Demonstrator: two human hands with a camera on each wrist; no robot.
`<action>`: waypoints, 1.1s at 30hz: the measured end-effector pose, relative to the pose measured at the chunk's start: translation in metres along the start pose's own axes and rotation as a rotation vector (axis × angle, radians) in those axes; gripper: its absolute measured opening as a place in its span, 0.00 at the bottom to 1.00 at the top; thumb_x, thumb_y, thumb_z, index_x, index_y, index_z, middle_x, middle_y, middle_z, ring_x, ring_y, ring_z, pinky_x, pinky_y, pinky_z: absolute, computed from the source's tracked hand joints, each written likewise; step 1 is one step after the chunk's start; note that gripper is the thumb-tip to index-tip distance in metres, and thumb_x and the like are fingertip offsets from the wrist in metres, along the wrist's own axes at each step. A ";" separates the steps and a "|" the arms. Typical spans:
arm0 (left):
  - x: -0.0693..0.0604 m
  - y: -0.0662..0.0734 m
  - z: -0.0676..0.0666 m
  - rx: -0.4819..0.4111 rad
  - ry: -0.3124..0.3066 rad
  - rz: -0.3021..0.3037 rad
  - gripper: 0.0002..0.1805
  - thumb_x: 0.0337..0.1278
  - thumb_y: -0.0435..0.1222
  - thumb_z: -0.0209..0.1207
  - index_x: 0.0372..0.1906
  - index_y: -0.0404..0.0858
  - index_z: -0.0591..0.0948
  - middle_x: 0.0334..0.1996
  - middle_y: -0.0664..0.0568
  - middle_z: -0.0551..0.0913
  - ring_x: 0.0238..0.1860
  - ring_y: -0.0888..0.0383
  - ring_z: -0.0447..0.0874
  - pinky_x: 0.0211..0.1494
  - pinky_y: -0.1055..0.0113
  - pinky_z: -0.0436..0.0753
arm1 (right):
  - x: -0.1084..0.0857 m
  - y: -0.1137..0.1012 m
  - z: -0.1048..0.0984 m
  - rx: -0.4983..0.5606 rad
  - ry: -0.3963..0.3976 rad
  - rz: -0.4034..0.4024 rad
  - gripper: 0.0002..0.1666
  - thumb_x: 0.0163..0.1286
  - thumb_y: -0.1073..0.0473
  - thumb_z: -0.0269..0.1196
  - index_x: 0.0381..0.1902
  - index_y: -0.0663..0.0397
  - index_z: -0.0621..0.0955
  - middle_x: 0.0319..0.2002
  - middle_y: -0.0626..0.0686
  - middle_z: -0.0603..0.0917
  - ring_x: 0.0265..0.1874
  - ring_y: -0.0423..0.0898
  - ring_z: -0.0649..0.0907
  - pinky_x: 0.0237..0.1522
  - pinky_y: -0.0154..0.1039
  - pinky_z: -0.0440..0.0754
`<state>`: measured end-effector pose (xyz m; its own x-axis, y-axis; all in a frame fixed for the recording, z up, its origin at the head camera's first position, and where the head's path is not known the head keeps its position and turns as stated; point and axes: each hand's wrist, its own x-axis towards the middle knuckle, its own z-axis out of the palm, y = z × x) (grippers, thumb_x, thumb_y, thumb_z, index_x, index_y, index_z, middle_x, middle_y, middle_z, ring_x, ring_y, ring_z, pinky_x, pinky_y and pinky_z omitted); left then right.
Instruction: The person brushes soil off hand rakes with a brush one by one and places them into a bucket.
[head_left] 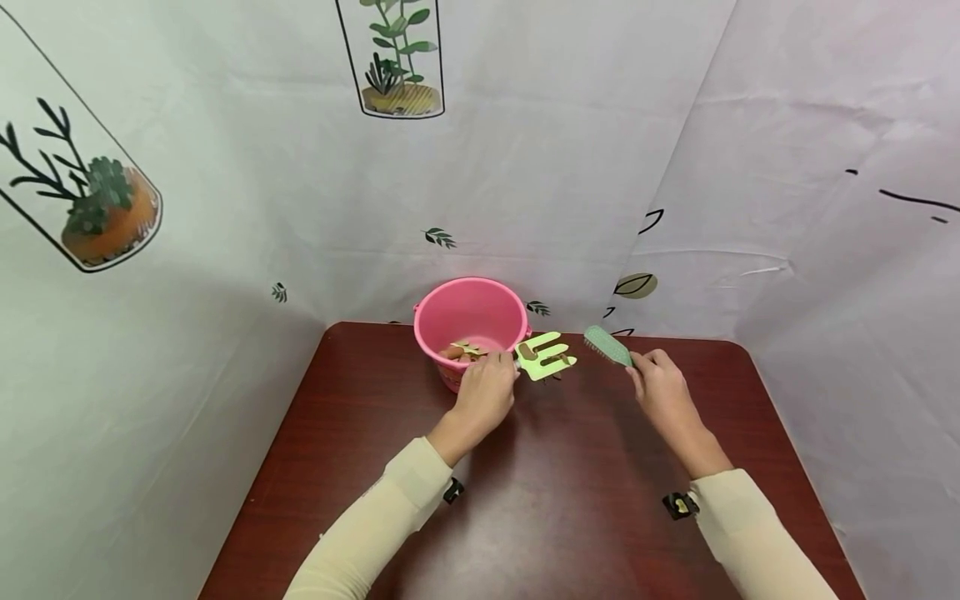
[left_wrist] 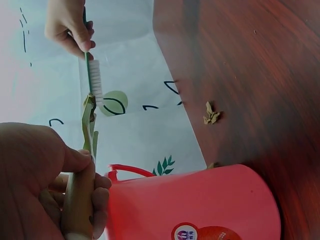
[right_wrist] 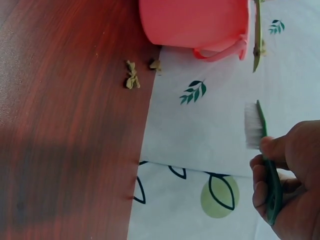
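My left hand point(head_left: 486, 387) grips the wooden handle of a hand fork point(head_left: 545, 357) with lime-green tines, held in front of the pink bucket's right side. Brown dirt-like patches cling to the tines. To the right, my right hand point(head_left: 663, 392) holds a green brush point(head_left: 607, 344) by its handle; its white bristles show in the right wrist view. A gap separates brush and fork in the head view. Inside the pink bucket point(head_left: 471, 304) lie more things with a green part and wooden-looking handles, partly hidden by my left hand.
Small brown clumps point(right_wrist: 132, 75) lie on the dark red wooden table point(head_left: 585, 500) beside the bucket. Behind the table's back edge hangs a white cloth point(head_left: 525, 183) printed with plants, and similar cloth stands at both sides.
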<state>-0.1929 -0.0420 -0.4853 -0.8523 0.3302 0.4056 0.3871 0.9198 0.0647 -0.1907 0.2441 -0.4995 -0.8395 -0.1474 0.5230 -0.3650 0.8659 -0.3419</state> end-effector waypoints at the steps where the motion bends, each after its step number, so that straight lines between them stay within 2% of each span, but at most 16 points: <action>1: 0.000 0.000 0.000 0.000 -0.001 -0.001 0.08 0.67 0.37 0.64 0.37 0.34 0.82 0.31 0.46 0.84 0.32 0.48 0.86 0.35 0.56 0.84 | 0.000 -0.001 -0.001 0.001 0.003 -0.003 0.14 0.67 0.72 0.67 0.49 0.75 0.84 0.36 0.66 0.79 0.32 0.60 0.82 0.33 0.54 0.83; 8: 0.002 -0.001 0.003 -0.016 -0.006 -0.005 0.08 0.68 0.36 0.63 0.36 0.34 0.81 0.30 0.46 0.83 0.31 0.48 0.85 0.34 0.55 0.84 | 0.000 -0.017 -0.003 0.032 0.030 -0.042 0.15 0.66 0.72 0.69 0.50 0.74 0.84 0.36 0.64 0.79 0.30 0.57 0.82 0.32 0.52 0.82; 12: 0.005 0.001 0.005 -0.027 0.000 0.004 0.08 0.67 0.36 0.64 0.36 0.34 0.81 0.29 0.46 0.83 0.31 0.48 0.85 0.34 0.56 0.84 | 0.000 -0.031 -0.001 0.044 0.007 -0.072 0.16 0.66 0.71 0.69 0.51 0.74 0.84 0.36 0.63 0.79 0.30 0.55 0.82 0.31 0.50 0.82; 17: 0.008 0.005 0.006 -0.033 -0.029 0.007 0.08 0.67 0.36 0.64 0.37 0.34 0.82 0.29 0.46 0.82 0.32 0.49 0.84 0.35 0.56 0.84 | 0.000 -0.047 0.002 0.059 -0.013 -0.110 0.17 0.66 0.70 0.70 0.51 0.73 0.85 0.36 0.62 0.79 0.32 0.53 0.83 0.33 0.48 0.83; 22: 0.010 0.009 0.006 -0.025 -0.036 0.008 0.07 0.66 0.36 0.63 0.37 0.34 0.81 0.30 0.46 0.83 0.32 0.50 0.84 0.35 0.56 0.84 | -0.002 -0.060 0.008 0.062 -0.076 -0.124 0.17 0.67 0.68 0.70 0.52 0.72 0.85 0.37 0.60 0.79 0.32 0.50 0.82 0.33 0.45 0.83; 26: 0.012 0.012 0.005 -0.019 -0.034 0.014 0.07 0.66 0.36 0.64 0.38 0.34 0.82 0.30 0.46 0.83 0.32 0.49 0.85 0.37 0.56 0.84 | -0.003 -0.065 0.012 0.048 -0.110 -0.127 0.17 0.68 0.67 0.70 0.52 0.71 0.85 0.37 0.59 0.79 0.33 0.49 0.81 0.34 0.45 0.83; 33: 0.013 0.016 0.003 -0.026 -0.052 0.015 0.07 0.66 0.36 0.65 0.38 0.34 0.81 0.31 0.47 0.83 0.33 0.51 0.85 0.39 0.58 0.84 | -0.001 -0.065 0.012 0.011 -0.075 -0.125 0.16 0.67 0.68 0.70 0.51 0.71 0.85 0.36 0.60 0.79 0.33 0.52 0.81 0.34 0.46 0.83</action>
<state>-0.1988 -0.0227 -0.4814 -0.8633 0.3549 0.3589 0.4082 0.9091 0.0828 -0.1712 0.1826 -0.4871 -0.8150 -0.2891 0.5022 -0.4725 0.8332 -0.2871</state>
